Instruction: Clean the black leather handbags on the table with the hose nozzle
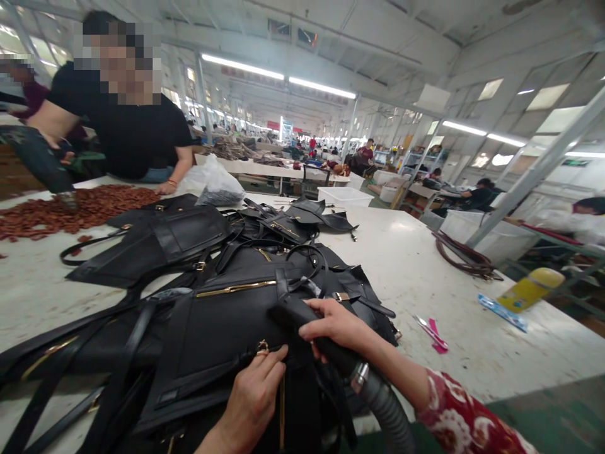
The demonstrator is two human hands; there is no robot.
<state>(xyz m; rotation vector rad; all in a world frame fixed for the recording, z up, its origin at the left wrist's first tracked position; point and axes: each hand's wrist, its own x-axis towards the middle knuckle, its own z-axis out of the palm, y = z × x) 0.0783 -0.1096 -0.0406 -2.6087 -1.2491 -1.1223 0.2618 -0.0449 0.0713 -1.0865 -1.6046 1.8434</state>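
Note:
A black bag [220, 325] with a gold zipper lies before me on a pile of black bag pieces. My left hand [255, 391] pinches the bag's lower edge beside a gold ring fitting [262, 346]. In my right hand [333, 328] is a black hose nozzle [295, 315], whose flat end points left across the bag's surface. From the nozzle a ribbed grey hose [387, 403] runs down past the frame's bottom edge, joined by a metal clamp. My fingertips on the bag's underside are hidden.
More black bag parts [165, 233] spread over the white table [392, 233]. Scissors [430, 332], a yellow bottle [532, 289] and coiled brown straps [466, 255] lie to the right. Across the table, a person in black [127, 132] stands by a heap of small brown pieces [104, 205].

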